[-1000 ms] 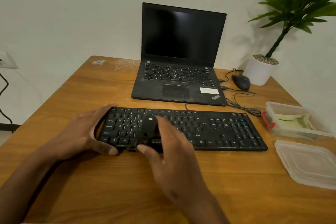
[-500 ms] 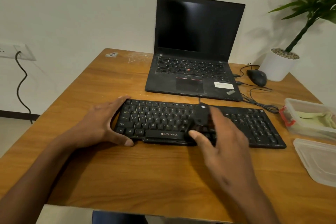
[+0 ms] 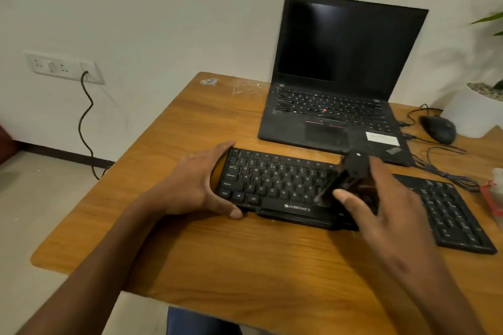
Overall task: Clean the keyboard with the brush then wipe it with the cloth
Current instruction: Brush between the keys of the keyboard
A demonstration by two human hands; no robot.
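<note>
A black keyboard lies across the wooden table in front of me. My left hand grips its left end, thumb on the front edge and fingers along the back corner. My right hand holds a black brush over the middle of the keyboard, tilted, with its bristles down on the keys near the space bar. The cloth is out of sight; only the edge of a clear container shows at the right border.
An open black laptop stands behind the keyboard. A black mouse and its cables lie to the right, next to a white plant pot. A wall socket with a hanging cord is at the left.
My right hand has swept the brush rightward along the keyboard, from the left keys to the middle. The left hand has kept its hold on the left end. My view has turned left.
</note>
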